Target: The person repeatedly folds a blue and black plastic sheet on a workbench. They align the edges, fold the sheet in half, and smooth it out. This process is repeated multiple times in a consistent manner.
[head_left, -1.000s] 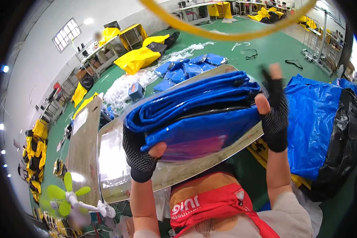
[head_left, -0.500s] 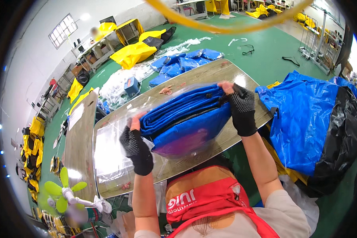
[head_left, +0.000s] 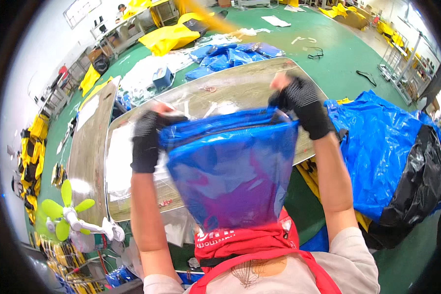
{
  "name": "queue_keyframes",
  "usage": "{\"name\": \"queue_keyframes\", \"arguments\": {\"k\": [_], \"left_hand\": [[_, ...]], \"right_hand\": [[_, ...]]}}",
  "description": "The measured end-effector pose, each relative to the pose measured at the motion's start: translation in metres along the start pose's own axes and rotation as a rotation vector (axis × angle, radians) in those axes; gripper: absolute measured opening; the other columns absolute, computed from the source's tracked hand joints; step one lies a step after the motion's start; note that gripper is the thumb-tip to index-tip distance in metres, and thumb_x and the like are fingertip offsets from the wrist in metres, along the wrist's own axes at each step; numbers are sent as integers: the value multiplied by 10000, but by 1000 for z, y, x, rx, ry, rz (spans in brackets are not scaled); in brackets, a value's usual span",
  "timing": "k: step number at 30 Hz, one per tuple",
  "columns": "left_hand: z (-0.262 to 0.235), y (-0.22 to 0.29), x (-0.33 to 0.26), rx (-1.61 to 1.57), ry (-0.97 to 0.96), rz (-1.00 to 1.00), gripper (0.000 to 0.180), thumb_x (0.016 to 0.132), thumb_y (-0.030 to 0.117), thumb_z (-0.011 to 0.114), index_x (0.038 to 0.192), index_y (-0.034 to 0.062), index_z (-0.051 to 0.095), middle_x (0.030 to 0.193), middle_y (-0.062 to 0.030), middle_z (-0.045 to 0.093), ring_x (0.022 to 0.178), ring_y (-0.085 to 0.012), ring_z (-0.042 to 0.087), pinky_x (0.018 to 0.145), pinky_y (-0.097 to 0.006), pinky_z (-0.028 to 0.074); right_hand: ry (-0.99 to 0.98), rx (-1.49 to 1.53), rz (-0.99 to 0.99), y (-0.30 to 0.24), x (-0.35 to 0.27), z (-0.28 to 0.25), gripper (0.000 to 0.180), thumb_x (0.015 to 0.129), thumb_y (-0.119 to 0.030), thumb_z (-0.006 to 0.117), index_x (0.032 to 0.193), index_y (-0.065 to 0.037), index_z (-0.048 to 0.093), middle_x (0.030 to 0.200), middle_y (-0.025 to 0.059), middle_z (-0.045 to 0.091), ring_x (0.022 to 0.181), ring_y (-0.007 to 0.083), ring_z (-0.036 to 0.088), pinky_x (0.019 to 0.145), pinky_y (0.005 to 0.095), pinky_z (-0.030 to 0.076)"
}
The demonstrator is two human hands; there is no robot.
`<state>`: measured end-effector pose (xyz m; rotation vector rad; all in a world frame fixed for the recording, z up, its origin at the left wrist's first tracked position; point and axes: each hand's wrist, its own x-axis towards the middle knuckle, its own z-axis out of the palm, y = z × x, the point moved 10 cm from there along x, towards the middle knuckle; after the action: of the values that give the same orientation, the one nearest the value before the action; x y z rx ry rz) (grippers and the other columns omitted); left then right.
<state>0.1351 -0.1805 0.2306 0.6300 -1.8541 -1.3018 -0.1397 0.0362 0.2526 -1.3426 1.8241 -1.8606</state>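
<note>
A folded blue tarpaulin sheet (head_left: 230, 161) with a dark edge sits inside a clear plastic bag (head_left: 250, 188). The bundle hangs upright in front of my red apron, over the near side of the table. My left hand (head_left: 149, 134), in a black glove with bare fingertips, is closed at the bag's upper left corner. At the upper right corner my right hand (head_left: 299, 100), gloved the same way, is closed and raised a little higher. Both hands are somewhat blurred by motion, and the bag film between the fingers is hard to see.
A wood-patterned table (head_left: 215, 90) carries clear plastic sheets (head_left: 122, 166). To the right lies a large blue and black tarpaulin heap (head_left: 377, 152). Wrapped blue packs (head_left: 230, 59) lie on the green floor beyond. A green-bladed fan (head_left: 66, 210) stands at the left.
Both hands have lifted and the bagged tarpaulin has swung closer to my body, now hanging more upright. The view has shifted slightly.
</note>
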Motion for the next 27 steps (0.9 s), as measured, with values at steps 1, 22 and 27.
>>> {"name": "queue_keyframes", "arguments": {"k": [1,22,27], "left_hand": [[33,-34,-3,-194,-102,-81,324,897,319,566,968,15,650,882,-118,690,769,-183,655,764,-295,492],[58,-178,-13,-504,-80,-452,360,960,259,498,1149,-40,561,983,-143,662,912,-207,643,822,-296,502],[40,-181,-20,-472,138,-433,391,966,275,471,1155,-61,536,1003,-169,655,874,-236,654,802,-316,517]], "right_hand": [[-74,-58,194,71,0,7,331,875,-360,592,854,-43,686,787,131,673,702,186,650,642,295,494],[-322,-1091,-569,203,145,180,212,882,-255,466,946,-84,574,761,114,602,629,240,585,611,377,488],[583,-556,-182,183,170,-145,253,963,-281,431,1026,-72,558,916,88,547,792,159,551,697,303,470]]}}
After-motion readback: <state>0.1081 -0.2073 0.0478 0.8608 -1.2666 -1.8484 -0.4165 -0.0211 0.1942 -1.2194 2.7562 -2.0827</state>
